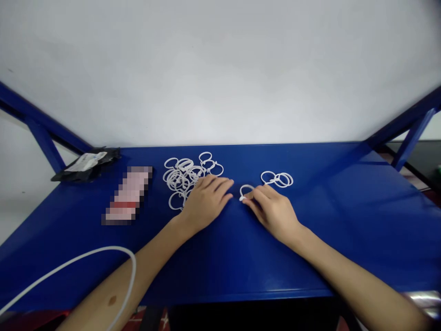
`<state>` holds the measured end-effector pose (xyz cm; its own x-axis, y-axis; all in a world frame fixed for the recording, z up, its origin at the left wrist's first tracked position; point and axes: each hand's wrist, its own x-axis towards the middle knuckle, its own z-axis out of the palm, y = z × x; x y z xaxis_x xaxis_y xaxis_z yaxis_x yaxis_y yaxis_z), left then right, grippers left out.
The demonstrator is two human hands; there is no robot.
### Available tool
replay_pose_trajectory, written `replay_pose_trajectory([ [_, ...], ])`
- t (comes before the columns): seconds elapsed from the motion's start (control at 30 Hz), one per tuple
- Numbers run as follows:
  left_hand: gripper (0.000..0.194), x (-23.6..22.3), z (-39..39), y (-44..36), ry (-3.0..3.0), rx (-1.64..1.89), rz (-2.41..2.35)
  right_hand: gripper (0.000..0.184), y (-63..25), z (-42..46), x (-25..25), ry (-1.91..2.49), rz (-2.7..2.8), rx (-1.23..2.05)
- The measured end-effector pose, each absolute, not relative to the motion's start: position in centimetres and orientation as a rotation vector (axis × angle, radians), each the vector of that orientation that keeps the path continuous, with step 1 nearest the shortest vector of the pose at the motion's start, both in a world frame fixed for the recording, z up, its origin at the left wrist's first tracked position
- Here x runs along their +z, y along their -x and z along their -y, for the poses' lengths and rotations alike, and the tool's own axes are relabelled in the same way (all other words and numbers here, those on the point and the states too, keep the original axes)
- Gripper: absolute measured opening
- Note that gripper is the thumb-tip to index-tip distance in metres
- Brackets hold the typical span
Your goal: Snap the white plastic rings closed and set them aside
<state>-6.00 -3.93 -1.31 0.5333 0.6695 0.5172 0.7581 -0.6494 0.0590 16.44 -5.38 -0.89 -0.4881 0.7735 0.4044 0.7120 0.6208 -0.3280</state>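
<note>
Between the thumb and fingers of my right hand (274, 211) is a white plastic ring (245, 187) with a small tab, held just over the blue table or resting on it. My left hand (208, 200) has its fingers stretched out and holds nothing visible. It lies beside a loose pile of similar white rings (179, 177), covering part of the pile's right side. Beyond my right hand, a smaller group of white rings (277, 178) lies on the table, some overlapping.
A pixel-blurred flat object (127, 195), pinkish with a red band, lies left of the pile. Farther left sits a black plastic package (89, 163) with a white label. A white cable (69, 271) loops over my left forearm. Blue frame bars (44, 138) rise at both table sides.
</note>
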Motion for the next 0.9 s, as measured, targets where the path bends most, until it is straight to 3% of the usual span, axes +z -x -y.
replay_pose_trajectory([
  [0.1, 0.035, -1.8, 2.9, 7.0, 2.465, -0.574, 1.481, 0.021, -17.6, 4.4, -0.7, 1.367, 2.332, -0.12],
  [0.23, 0.029, -2.2, 2.7, 7.4, 2.483, -0.457, 1.526, 0.019, -19.3, 3.5, -0.4, 1.566, 2.289, -0.376],
  [0.47, 0.02, -2.0, 2.9, 7.1, 2.527, -0.452, 1.492, 0.017, -19.5, 3.9, -0.4, 1.611, 2.291, -0.394],
  [0.67, 0.01, -1.3, 3.6, 6.4, 2.56, -0.742, 1.615, 0.025, -18.3, 4.6, -0.5, 1.46, 2.316, -0.311],
  [0.9, 0.009, 0.3, 4.7, 6.0, 2.635, -1.357, 1.882, 0.026, -16.8, 5.7, -0.3, 1.219, 2.418, 0.09],
])
